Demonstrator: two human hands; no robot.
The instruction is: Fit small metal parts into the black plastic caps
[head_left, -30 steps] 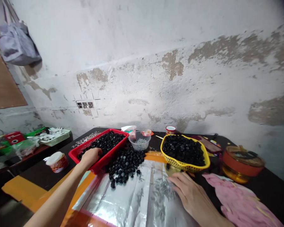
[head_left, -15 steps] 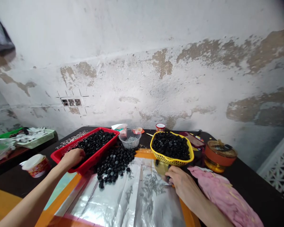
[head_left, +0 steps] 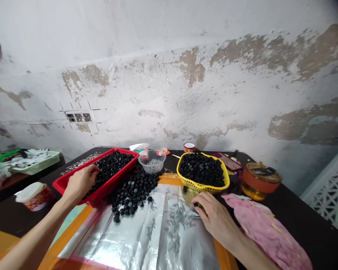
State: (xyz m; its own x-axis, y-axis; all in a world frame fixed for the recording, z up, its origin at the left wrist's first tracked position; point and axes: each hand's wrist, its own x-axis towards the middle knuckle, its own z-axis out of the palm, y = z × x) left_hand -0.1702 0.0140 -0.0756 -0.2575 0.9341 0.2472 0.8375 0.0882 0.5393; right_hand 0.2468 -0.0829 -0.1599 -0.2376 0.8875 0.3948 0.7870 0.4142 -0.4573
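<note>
My left hand (head_left: 83, 182) is over the near end of a red tray (head_left: 97, 197) that holds many small black round pieces (head_left: 112, 165). Its fingers are curled together at the pieces; what they pinch, if anything, is hidden. Low over a silvery sheet, my right hand (head_left: 215, 213) has thumb and fingers closed on a small black cap (head_left: 196, 205). Just beyond those fingers lies a yellowish flat disc (head_left: 188, 195) with another black piece at its edge. The yellow basket (head_left: 202, 187), full of black round pieces, stands behind the right hand.
A pile of black domed caps (head_left: 132, 195) spreads between the containers. Tiny metal pins (head_left: 178, 217) lie on the silvery sheet (head_left: 138, 240); more fill a clear bowl (head_left: 152, 167). Around these are a paper cup (head_left: 36, 197), a pink cloth (head_left: 267, 228) and an orange-banded jar (head_left: 260, 182).
My left hand has risen a little out of the black pieces in the red tray. My right hand has shifted slightly, still pinching a black cap. The view has tilted slightly.
</note>
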